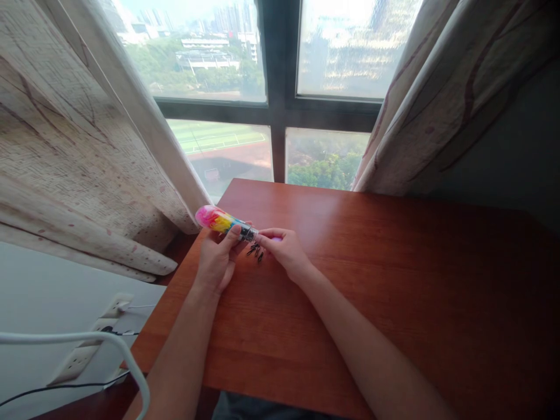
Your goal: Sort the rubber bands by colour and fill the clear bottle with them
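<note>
A clear plastic bottle (222, 222) lies tilted in my left hand (215, 259), whose fingers and thumb wrap round it. Inside the bottle, bands of pink, yellow, blue and black show; what the small pieces are is too small to tell. My right hand (286, 249) pinches at the narrow black end of the bottle, thumb and forefinger together. What those fingertips hold is hidden. A small lilac thing (276, 238) peeks out by the right fingers, mostly covered. Several small black loops, like hair ties (254, 251), lie on the table just below the hands.
The reddish-brown wooden table (394, 280) stands against a window (275, 111). Patterned curtains (96, 128) hang on both sides. At the lower left, wall sockets (79, 359) with cords and a white curved tube (126, 350) sit beside the table.
</note>
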A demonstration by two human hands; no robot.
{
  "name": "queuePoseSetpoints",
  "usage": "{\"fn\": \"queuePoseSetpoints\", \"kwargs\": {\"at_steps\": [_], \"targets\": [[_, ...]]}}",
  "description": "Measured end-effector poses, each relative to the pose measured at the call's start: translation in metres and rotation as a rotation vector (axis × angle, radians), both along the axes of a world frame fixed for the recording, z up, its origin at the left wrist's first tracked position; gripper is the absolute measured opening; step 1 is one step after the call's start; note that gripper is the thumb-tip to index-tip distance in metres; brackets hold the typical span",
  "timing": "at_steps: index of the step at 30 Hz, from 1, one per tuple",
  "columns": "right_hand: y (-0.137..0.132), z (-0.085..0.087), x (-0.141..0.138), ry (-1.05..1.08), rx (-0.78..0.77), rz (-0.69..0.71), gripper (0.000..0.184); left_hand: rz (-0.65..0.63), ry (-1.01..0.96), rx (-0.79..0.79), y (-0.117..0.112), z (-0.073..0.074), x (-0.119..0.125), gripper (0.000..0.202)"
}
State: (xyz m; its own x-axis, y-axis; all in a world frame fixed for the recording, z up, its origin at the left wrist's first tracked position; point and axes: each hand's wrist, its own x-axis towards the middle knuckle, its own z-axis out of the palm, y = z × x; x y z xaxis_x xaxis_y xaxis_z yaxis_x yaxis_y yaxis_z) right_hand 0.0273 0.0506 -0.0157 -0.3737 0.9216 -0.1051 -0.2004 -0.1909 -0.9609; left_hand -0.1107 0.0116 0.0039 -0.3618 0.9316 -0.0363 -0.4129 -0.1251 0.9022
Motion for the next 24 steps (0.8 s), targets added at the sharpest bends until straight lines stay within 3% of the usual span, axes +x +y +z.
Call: {"fn": "queuePoseSetpoints", "kwargs": {"at_steps": [3,5,10,12,15,17,19,24], "targets": [[-0.003,0.001,-0.004,0.062,-0.054,-0.053,0.039,-0.016,-0.044,0.024,0.000,0.001,0.003,0.036],[-0.004,0.001,-0.007,0.053,-0.005,-0.111,0.036,-0.017,-0.067,0.038,0.000,0.001,0.005,0.036],[-0.013,0.002,-0.007,-0.143,0.383,-0.210,0.024,-0.060,-0.157,0.054,0.001,-0.002,0.004,0.031],[-0.019,0.003,-0.007,-0.207,0.473,-0.179,0.033,-0.070,-0.216,0.055,0.001,-0.003,0.001,0.027],[-0.029,0.001,-0.009,-0.229,0.504,-0.056,0.061,-0.063,-0.326,0.032,0.002,-0.002,-0.001,0.021],[-0.033,0.001,-0.012,-0.205,0.490,0.001,0.076,-0.057,-0.395,0.005,0.002,-0.001,-0.001,0.018],[-0.035,0.004,-0.015,-0.150,0.417,0.041,0.079,-0.061,-0.426,-0.020,0.002,0.000,0.001,0.018],[-0.026,0.019,-0.015,0.076,0.117,0.189,0.050,-0.092,-0.342,-0.007,0.000,0.000,0.003,0.026]]}}
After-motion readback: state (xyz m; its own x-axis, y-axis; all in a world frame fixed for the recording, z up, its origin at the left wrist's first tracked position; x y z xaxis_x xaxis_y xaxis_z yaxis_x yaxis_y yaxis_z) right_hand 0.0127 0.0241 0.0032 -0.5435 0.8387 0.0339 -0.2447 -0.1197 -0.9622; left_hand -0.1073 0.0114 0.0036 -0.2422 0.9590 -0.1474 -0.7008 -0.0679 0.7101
